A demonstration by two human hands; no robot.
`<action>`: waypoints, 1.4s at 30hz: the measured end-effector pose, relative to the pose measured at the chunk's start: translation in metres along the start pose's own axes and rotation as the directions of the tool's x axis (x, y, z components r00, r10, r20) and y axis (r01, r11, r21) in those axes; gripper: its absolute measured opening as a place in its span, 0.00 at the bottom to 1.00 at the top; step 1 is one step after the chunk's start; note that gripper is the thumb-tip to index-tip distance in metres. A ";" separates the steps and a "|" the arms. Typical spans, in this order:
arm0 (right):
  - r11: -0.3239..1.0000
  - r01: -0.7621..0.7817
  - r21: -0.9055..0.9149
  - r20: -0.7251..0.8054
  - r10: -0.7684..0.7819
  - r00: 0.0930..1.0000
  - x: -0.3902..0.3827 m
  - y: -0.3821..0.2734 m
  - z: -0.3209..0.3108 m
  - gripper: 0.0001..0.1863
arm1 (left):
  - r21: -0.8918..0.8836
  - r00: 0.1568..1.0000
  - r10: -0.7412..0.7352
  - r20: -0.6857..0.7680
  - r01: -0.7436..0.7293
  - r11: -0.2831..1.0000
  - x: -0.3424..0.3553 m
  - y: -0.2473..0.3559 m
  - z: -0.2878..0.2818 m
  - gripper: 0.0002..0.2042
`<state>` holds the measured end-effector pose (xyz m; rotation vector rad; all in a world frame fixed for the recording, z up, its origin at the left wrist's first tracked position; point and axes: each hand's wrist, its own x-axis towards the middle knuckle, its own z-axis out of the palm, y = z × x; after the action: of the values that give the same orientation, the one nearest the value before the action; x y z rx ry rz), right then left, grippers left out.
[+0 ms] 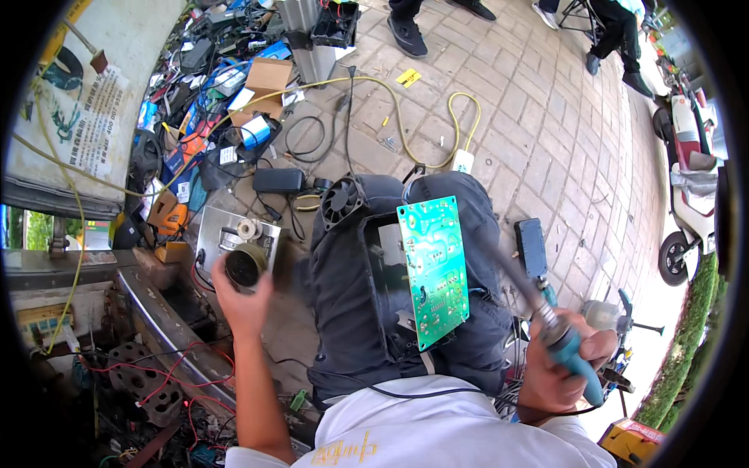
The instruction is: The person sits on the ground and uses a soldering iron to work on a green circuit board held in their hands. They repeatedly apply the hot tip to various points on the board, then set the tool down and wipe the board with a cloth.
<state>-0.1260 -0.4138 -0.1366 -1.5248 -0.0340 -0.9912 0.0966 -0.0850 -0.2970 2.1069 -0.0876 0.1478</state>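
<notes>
In my left hand is a small round tin with a dark inside, gripped beside a metal tray that carries a spool. My right hand is closed around a soldering iron with a teal handle; its metal barrel points up and left and is smeared by motion. Across my lap lies an open black case, and a green circuit board stands tilted at its right side, solder side showing. A black cooling fan rests on my left knee.
Electronic scrap heaps up at the far left. A yellow cord runs over the paving to a white socket block. A black adapter lies ahead, a phone to the right. Other people's feet and a scooter stand farther off.
</notes>
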 end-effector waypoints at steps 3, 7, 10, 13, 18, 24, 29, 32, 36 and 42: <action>0.986 -0.015 0.165 0.309 -0.037 0.950 0.019 0.001 0.009 0.22 | 0.079 0.933 0.314 0.175 -0.331 0.940 -0.022 0.107 -0.019 0.39; 0.994 -0.041 0.097 0.475 -0.010 0.880 0.018 0.002 0.026 0.19 | 0.095 0.823 0.486 0.294 -0.531 0.842 -0.037 0.164 -0.010 0.39; 0.998 -0.025 0.063 0.491 -0.009 0.871 0.018 0.002 0.032 0.20 | 0.106 0.773 0.543 0.328 -0.601 0.792 -0.041 0.180 -0.012 0.38; 0.998 -0.016 0.058 0.496 -0.015 0.868 0.017 0.001 0.033 0.21 | 0.108 0.763 0.537 0.358 -0.606 0.788 -0.044 0.183 -0.015 0.39; 0.999 -0.015 0.044 0.523 -0.010 0.852 0.019 -0.001 0.034 0.19 | 0.116 0.770 0.510 0.384 -0.588 0.801 -0.047 0.186 -0.018 0.39; 0.999 -0.003 0.044 0.519 -0.020 0.854 0.014 -0.003 0.043 0.20 | 0.142 0.805 0.461 0.373 -0.541 0.829 -0.054 0.175 -0.021 0.40; 0.926 0.041 0.375 0.333 -0.176 0.926 -0.003 -0.007 0.026 0.18 | 0.219 0.873 0.414 0.257 -0.470 0.855 -0.045 0.125 -0.031 0.39; 0.946 0.237 0.222 0.008 -0.245 0.970 -0.023 -0.004 0.013 0.21 | 0.068 0.996 -0.019 0.087 0.013 0.998 -0.021 0.043 -0.024 0.35; 0.994 -0.104 0.033 -0.112 0.107 0.988 -0.064 -0.013 -0.015 0.31 | 0.375 0.991 -0.001 0.137 -0.051 0.926 0.022 -0.072 -0.001 0.36; 0.932 -0.074 -0.353 0.058 0.101 0.993 -0.061 0.040 -0.037 0.28 | 0.581 0.978 -0.103 0.179 -0.021 0.813 0.038 -0.161 0.035 0.38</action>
<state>-0.1630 -0.4233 -0.2094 -1.8736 0.1656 -0.8997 0.1562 -0.0322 -0.4458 2.7376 -0.1312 -0.0847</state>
